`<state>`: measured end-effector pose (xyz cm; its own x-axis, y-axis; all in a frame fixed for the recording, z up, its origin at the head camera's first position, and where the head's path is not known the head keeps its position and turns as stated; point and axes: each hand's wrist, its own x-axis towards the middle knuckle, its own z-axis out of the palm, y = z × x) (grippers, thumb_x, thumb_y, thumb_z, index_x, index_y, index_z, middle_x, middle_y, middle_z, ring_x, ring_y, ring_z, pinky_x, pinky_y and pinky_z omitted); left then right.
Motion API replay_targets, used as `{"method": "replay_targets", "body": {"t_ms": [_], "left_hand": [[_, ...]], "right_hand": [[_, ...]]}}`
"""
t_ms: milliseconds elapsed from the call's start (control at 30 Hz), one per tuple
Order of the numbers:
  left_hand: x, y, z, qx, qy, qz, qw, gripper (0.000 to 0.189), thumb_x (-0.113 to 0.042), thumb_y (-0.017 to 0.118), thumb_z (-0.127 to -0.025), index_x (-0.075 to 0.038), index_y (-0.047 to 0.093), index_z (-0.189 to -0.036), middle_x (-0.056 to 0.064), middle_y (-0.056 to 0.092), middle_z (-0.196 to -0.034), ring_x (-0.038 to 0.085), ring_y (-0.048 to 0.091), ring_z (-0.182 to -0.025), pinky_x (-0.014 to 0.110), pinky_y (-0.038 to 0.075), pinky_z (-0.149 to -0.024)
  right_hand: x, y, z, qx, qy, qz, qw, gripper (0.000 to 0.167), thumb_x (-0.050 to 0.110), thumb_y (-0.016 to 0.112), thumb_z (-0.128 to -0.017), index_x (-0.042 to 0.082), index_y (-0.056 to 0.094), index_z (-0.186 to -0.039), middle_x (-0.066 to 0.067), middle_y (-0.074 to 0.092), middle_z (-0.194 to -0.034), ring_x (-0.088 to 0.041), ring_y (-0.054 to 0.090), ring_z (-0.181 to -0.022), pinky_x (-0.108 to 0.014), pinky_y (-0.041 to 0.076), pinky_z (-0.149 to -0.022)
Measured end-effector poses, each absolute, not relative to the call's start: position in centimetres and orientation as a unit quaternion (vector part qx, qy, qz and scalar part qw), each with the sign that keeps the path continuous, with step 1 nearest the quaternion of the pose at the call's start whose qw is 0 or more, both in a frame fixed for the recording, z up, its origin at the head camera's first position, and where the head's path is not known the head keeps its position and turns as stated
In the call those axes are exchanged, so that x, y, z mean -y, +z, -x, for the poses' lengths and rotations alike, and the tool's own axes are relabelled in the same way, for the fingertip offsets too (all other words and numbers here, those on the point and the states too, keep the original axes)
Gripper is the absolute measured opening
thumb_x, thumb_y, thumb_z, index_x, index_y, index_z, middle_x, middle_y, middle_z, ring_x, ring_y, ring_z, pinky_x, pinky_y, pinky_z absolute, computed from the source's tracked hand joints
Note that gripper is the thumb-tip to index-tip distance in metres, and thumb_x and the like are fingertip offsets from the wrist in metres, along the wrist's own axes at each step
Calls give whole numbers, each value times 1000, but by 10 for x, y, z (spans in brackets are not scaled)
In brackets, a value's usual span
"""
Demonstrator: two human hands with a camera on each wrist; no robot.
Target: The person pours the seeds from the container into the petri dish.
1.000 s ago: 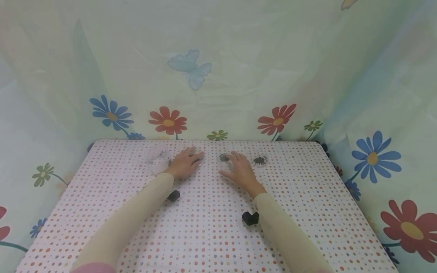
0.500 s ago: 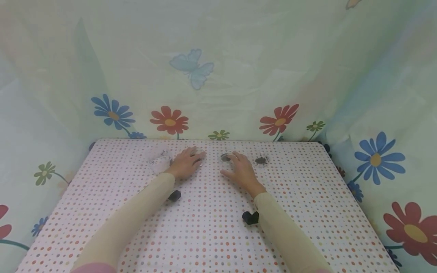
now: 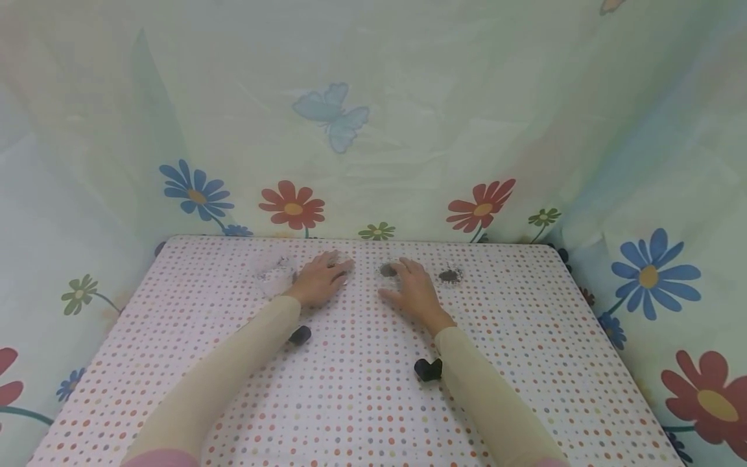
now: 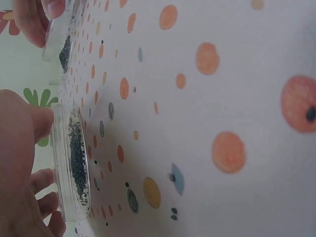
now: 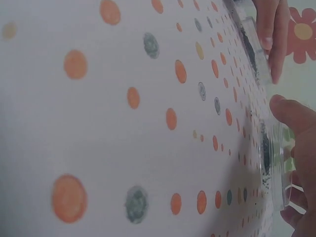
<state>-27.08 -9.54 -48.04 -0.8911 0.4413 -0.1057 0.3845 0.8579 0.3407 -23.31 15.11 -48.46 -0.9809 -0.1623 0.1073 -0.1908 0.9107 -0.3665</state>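
Note:
My left hand (image 3: pixel 318 280) holds a clear round petri dish (image 4: pixel 60 168), thumb on the near side of its rim and fingers curled around the other. Dark grains (image 4: pixel 78 160) are spread inside it. To its right, my right hand (image 3: pixel 413 292) has thumb and fingertips around the rim of another petri dish (image 5: pixel 277 165), which also contains dark grains (image 5: pixel 266 148). Both dishes sit low at the tabletop. From the head camera, the left hand covers much of its dish, while part of the right-hand dish (image 3: pixel 388 270) shows beyond the fingers.
Another petri dish with dark grains (image 3: pixel 449 276) stands right of the right hand. Clear dishware (image 3: pixel 273 275) stands left of the left hand. The dotted tabletop (image 3: pixel 362 389) meets a flowered backdrop (image 3: pixel 408 130). Black pieces (image 3: pixel 428 370) stick out beside the sleeves.
The head view has shifted slightly, so the scene sits a little further right. Both hands stay at their dishes with no clear movement.

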Motion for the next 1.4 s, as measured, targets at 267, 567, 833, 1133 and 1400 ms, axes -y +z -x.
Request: {"method": "replay_targets", "body": {"t_ms": [267,567,833,1133,1400], "left_hand": [[95,-483,272,-959,154,-220,87,48,-38,39,-103,-37,31,-150,5,16,-163,28,16,-150,55,21,-120],[95,-481,272,-959,153,-220,88,48,-39,38,-103,-37,32,-150,5,16,-163,28,15,-151,55,21,-120],[95,-482,273,-960,153,-221,83,48,-39,39,-102,-38,31,-150,4,16,-163,27,16,-150,55,22,-120],[95,-485,274,-959,158,-218,86,48,-41,37,-102,-38,31,-150,4,14,-163,27,15,-151,55,20,-120],[95,-485,274,-960,157,-217,84,48,-41,38,-102,-38,31,-150,4,15,-163,27,15,-151,55,21,-120]], "right_hand": [[-150,-484,238,977,197,-82,22,69,50,67,-86,11,48,-140,-15,35,-154,-35,32,-143,-53,27,-118],[-150,-486,244,975,207,-72,15,70,52,65,-86,13,46,-141,-13,33,-155,-34,29,-144,-54,25,-119],[-152,-485,247,976,205,-74,23,70,52,65,-87,12,47,-141,-14,34,-154,-35,30,-143,-54,27,-117],[-150,-483,247,975,206,-80,32,68,49,66,-87,9,48,-138,-16,36,-153,-36,31,-142,-54,27,-118],[-148,-481,249,976,201,-81,33,68,48,67,-87,8,48,-139,-17,36,-153,-37,32,-142,-55,27,-117]]}}
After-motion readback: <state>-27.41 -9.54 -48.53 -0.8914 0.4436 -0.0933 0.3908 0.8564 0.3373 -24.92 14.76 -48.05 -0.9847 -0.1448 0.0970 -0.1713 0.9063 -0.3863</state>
